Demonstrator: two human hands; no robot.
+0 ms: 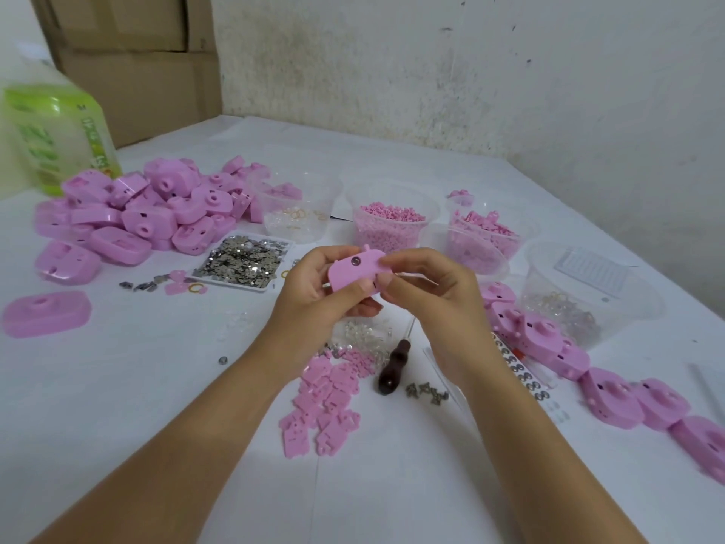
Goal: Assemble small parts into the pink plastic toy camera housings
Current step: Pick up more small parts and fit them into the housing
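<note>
Pink camera housing (pixel 355 276) held above the table: left hand (pixel 314 292) grips it, right hand (pixel 427 296) fingers pinch its edge.

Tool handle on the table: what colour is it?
The tool handle is dark brown, best in head view.

Surface: a white flat surface (pixel 157 386) running back to a stained wall.
Far left: a heaped pile of pink plastic camera housings (pixel 149 214); behind it, a translucent bottle with a green label (pixel 51 135).
Near left: one lone pink housing (pixel 47 314), well apart from the pile.
Middle: a shallow white tray (pixel 227 282) of small silvery metal pieces, just beside the pile.
Back row: a clear tub with gold rings (pixel 274 225), a clear tub of tiny pink pellets (pixel 353 206), and a clear tub of pink parts (pixel 529 225).
Right: a larger clear tub (pixel 643 308) holding what may be clear lenses.
Front: a heap of flat pink plastic plates (pixel 321 398), a dark wooden-handled tool (pixel 394 365), and small metal bits (pixel 427 392).
Right edge: a row of pink housings with knobs (pixel 627 390).
</note>
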